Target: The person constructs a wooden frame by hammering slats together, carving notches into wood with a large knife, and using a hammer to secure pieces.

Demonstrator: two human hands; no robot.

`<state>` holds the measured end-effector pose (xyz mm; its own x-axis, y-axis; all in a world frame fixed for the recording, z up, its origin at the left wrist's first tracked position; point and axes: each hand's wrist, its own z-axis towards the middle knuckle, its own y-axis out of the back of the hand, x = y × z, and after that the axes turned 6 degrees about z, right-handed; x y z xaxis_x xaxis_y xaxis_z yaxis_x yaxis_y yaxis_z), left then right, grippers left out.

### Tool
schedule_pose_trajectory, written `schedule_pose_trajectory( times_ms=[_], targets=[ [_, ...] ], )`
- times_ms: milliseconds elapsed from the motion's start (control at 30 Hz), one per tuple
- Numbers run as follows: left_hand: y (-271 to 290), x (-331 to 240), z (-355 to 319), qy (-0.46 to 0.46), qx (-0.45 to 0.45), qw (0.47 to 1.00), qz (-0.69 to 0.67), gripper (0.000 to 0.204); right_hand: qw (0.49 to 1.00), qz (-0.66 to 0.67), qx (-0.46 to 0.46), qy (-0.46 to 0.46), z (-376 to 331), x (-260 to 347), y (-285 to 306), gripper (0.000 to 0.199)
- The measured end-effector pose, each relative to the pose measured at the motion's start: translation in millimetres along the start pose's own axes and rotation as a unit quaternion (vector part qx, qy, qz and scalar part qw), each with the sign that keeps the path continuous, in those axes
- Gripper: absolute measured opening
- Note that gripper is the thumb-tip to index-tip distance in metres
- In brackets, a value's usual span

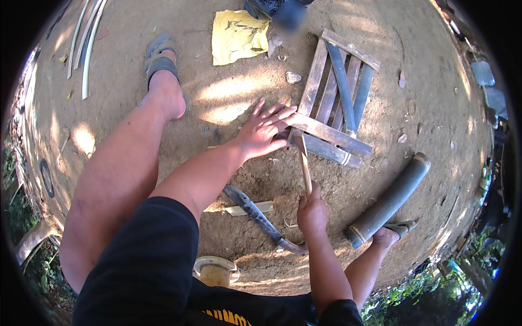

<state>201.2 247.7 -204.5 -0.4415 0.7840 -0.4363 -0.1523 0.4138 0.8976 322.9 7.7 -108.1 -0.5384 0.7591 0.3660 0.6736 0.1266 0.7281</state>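
A small slatted panel (330, 129) of dark wood or split bamboo lies on the dirt, with a diagonal strip across its slats. My left hand (266, 129) rests at the left end of the panel's near crosspieces, fingers spread and fingertips touching the wood. In my right hand (312, 213), closed round the wooden handle, is a hammer (305, 164). Its head is down at the near left corner of the panel, beside my left fingers. Whether a nail is under it I cannot tell.
Between my legs lies a machete (254, 211), next to a pale split strip (239, 209). A thick bamboo tube (390, 200) lies by my right foot. Beyond are a yellow cloth or sack (240, 38), a black bag (263, 8), and several long strips (90, 54) at far left.
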Motion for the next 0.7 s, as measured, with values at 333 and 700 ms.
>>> schedule_pose_trajectory(
  times_ms=[333,700],
  targets=[
    [9,-11,-4,0.027,0.016,0.999,0.045,0.077,0.984,0.098,-0.125,0.075,-31,-24,-6,0.043],
    [-3,-102,-111,0.228,-0.026,0.969,-0.089,0.050,0.985,0.129,-0.093,-0.074,-86,-93,-32,0.049]
  ],
)
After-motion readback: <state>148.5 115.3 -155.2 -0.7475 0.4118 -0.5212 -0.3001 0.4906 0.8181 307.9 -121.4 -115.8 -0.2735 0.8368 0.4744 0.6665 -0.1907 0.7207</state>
